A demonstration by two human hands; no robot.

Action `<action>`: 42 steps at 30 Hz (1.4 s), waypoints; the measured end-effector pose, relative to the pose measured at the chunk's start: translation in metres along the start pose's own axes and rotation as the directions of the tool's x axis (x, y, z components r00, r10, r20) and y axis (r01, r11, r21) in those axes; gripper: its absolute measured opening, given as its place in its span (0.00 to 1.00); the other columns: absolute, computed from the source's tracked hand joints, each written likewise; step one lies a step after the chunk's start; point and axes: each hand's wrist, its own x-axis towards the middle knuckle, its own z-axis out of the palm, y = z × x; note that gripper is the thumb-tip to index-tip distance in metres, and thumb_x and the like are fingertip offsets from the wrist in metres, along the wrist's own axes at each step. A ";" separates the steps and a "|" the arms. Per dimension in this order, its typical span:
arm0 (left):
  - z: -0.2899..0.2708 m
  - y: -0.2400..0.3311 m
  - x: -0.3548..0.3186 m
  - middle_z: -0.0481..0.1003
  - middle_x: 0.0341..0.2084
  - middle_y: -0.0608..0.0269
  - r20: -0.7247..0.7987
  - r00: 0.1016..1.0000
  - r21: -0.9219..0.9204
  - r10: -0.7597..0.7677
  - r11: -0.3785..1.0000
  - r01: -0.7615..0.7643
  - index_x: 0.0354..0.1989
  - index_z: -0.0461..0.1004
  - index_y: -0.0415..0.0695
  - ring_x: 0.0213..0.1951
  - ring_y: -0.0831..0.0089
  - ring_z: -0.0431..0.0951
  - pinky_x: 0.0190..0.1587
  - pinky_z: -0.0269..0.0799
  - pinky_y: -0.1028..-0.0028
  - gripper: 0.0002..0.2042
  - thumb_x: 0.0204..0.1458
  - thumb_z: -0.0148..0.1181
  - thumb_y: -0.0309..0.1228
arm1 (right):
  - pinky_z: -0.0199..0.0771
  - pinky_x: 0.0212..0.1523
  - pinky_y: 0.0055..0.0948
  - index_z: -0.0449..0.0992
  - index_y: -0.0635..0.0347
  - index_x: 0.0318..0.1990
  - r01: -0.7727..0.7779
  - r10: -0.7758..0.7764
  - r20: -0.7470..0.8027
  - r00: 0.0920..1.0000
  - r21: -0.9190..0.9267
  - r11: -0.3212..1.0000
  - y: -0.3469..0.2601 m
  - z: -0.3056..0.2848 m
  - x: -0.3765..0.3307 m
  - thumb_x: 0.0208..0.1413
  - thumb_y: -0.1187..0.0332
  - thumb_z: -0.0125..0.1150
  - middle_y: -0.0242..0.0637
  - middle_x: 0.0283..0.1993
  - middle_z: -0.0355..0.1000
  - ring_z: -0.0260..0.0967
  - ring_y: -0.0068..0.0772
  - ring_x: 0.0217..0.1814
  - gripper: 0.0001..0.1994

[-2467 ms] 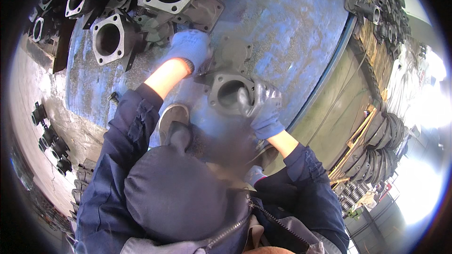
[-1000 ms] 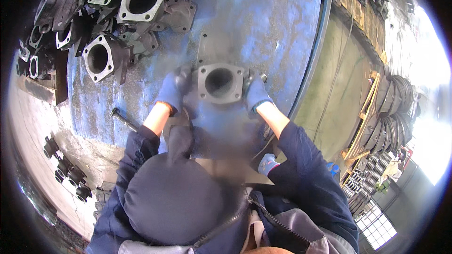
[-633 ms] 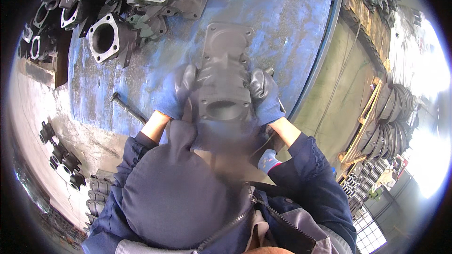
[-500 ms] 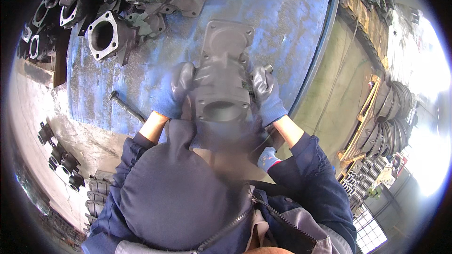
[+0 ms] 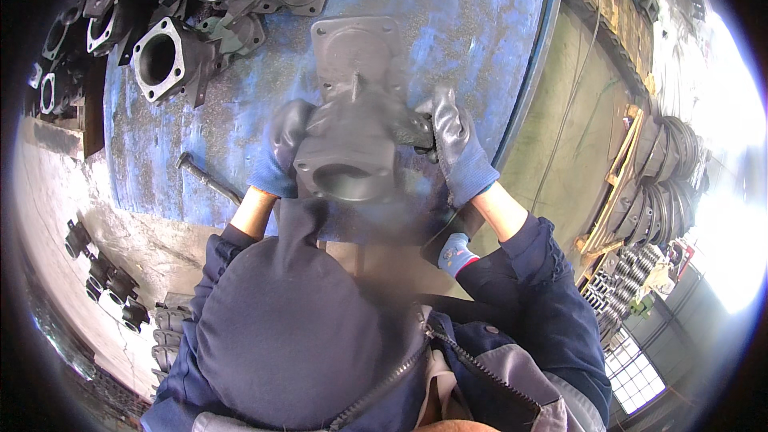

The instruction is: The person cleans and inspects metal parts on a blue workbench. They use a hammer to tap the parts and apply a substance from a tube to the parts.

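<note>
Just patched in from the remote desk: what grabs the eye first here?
A heavy dark metal casting with a square flange and round bore sits mid-frame on the worn blue table, gripped by the gloved left hand and right hand. More flanged castings crowd the table's far left corner.

A person in a dark blue jacket bends over a blue desk (image 5: 472, 24) with a worn, scuffed top. Both gloved hands clasp a grey metal casting (image 5: 348, 132) that lies on the desk, its square flange pointing away and its round opening toward the person. The left hand (image 5: 284, 148) presses against the casting's left side; the right hand (image 5: 456, 144) wraps its right side, fingers over the top. A dark metal rod (image 5: 206, 178) lies on the desk just left of the left hand. More castings (image 5: 164, 60) with round openings crowd the desk's far left corner. Stacked rings (image 5: 660, 184) sit on the floor to the right.
</note>
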 end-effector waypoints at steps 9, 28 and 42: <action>-0.012 0.015 0.013 0.64 0.25 0.51 0.081 0.996 0.097 -0.027 0.995 0.019 0.32 0.67 0.35 0.28 0.61 0.64 0.35 0.66 0.63 0.15 0.63 0.47 0.37 | 0.76 0.50 0.42 0.70 0.61 0.57 0.284 -0.291 0.030 0.956 -0.337 0.898 -0.005 0.001 0.003 0.53 0.72 0.59 0.56 0.52 0.71 0.72 0.55 0.52 0.22; -0.018 0.059 0.003 0.76 0.39 0.50 0.246 0.940 -0.040 -0.236 0.967 0.253 0.46 0.75 0.38 0.37 0.59 0.77 0.42 0.72 0.63 0.26 0.64 0.44 0.52 | 0.73 0.51 0.36 0.65 0.60 0.60 -0.329 0.402 0.248 0.881 0.933 0.147 0.042 0.008 -0.015 0.67 0.53 0.45 0.39 0.50 0.74 0.73 0.37 0.51 0.23; -0.010 0.067 0.005 0.73 0.31 0.57 0.305 0.926 -0.108 -0.222 0.958 0.265 0.42 0.71 0.39 0.34 0.68 0.74 0.40 0.70 0.70 0.26 0.65 0.42 0.54 | 0.66 0.64 0.37 0.60 0.58 0.66 0.020 0.102 -0.119 0.988 0.740 0.672 0.074 -0.013 -0.002 0.71 0.61 0.37 0.37 0.62 0.66 0.66 0.35 0.63 0.21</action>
